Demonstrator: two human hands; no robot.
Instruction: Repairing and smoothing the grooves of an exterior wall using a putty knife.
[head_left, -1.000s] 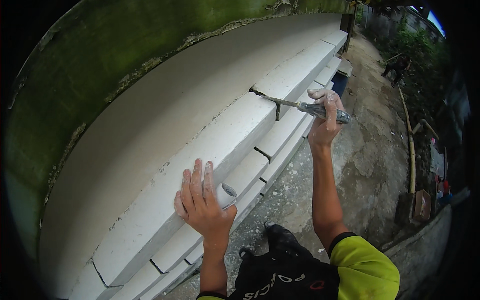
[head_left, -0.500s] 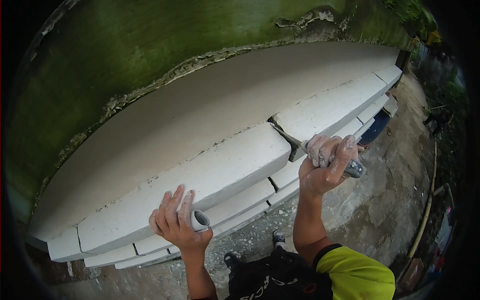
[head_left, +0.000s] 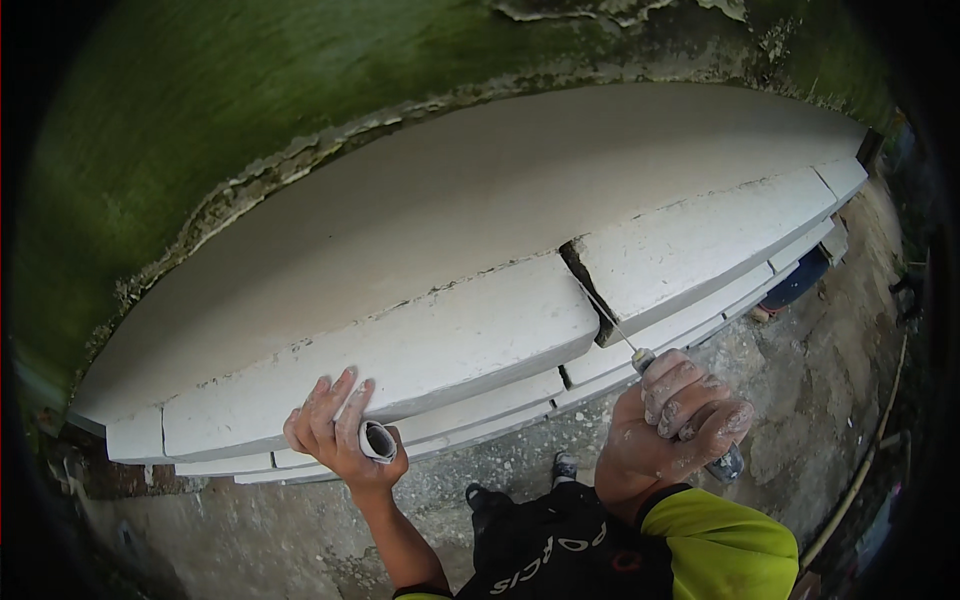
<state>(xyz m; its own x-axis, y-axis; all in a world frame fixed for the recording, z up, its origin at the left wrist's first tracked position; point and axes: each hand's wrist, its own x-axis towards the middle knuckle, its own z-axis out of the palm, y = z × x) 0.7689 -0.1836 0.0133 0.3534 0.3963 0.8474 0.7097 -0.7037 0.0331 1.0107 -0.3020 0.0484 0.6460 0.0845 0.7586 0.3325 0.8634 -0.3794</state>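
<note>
The right hand grips a thin-bladed tool at the dark gap between 2 white blocks, while the left hand, holding a white tube, touches the left block.

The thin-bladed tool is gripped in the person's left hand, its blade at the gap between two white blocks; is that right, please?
Not quite: the head view shows the thin-bladed tool in the right hand, not the left hand; the rest stands.
</note>
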